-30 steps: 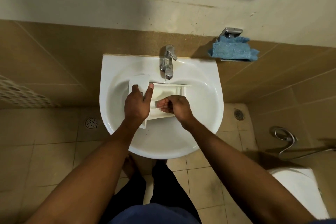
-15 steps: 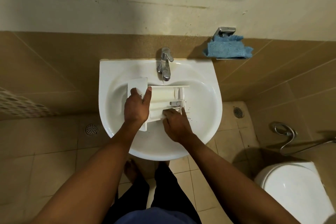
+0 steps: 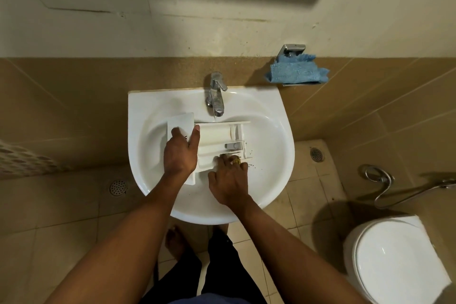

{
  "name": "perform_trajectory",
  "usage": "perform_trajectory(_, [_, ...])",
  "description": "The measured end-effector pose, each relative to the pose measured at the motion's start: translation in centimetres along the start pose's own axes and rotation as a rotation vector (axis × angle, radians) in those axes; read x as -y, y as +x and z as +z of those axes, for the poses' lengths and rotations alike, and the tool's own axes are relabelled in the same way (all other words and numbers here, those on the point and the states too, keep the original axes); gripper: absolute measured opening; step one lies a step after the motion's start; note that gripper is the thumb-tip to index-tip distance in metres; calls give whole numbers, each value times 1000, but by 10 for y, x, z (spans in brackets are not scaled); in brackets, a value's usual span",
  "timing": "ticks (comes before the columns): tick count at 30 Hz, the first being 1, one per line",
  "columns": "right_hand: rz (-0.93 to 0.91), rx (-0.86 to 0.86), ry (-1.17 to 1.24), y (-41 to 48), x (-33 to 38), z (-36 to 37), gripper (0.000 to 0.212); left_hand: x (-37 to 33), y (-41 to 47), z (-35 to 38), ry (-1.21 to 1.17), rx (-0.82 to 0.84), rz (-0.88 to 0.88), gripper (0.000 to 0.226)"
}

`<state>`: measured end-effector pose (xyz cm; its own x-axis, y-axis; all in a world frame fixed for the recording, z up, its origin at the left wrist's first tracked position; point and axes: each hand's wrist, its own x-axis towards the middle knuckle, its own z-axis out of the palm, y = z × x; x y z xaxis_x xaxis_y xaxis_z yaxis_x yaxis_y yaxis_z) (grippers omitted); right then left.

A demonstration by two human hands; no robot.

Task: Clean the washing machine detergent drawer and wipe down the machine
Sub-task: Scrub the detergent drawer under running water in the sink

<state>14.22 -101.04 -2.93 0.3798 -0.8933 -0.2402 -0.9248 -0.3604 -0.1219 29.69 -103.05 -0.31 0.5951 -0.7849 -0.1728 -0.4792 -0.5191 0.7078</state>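
A white wall-hung sink (image 3: 274, 175) takes up the middle of the view, set against tan tiles, with the lid of a white toilet (image 3: 389, 261) at the lower right. Lying across the sink bowl, just under the chrome tap (image 3: 216, 96), is the white detergent drawer (image 3: 214, 136), its front panel toward the left and its compartments facing up. The left hand (image 3: 180, 153) grips that front panel, thumb on the inner side and fingers wrapped over the outer face. The right hand (image 3: 228, 183) rests at the drawer's near edge with its fingers bent down into the nearest compartment; they hide their own tips, so whether they hold anything cannot be told. A blue cloth (image 3: 297, 72) sits on a small wall holder to the right of the tap. A grey insert (image 3: 233, 145) lies in the drawer's right end, a gold ring (image 3: 236, 161) shows on the right hand, and dark specks (image 3: 251, 164) dot the bowl just beside it.
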Motion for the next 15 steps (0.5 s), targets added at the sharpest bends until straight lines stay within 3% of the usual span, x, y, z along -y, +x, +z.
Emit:
perform_trajectory(7, [172,137,264,26,-5,-34,52,0,0,-2,5,8,-16,71])
perform_trajectory(8, [230,135,457,33,-11,-50,46,0,0,-2,5,8,-18,73])
perform_trajectory(10, [408,44,1081,49,-16,-76,28,-1,-1,-2,13,11,-21,77])
perform_trajectory(12, [575,-64,1611,78,-16,-93,25,-1,-1,-1,29,15,-24,81])
perform_trajectory(15, [644,32,1867,118,-8,-104,28,-1,-3,-1,40,-3,-1,80])
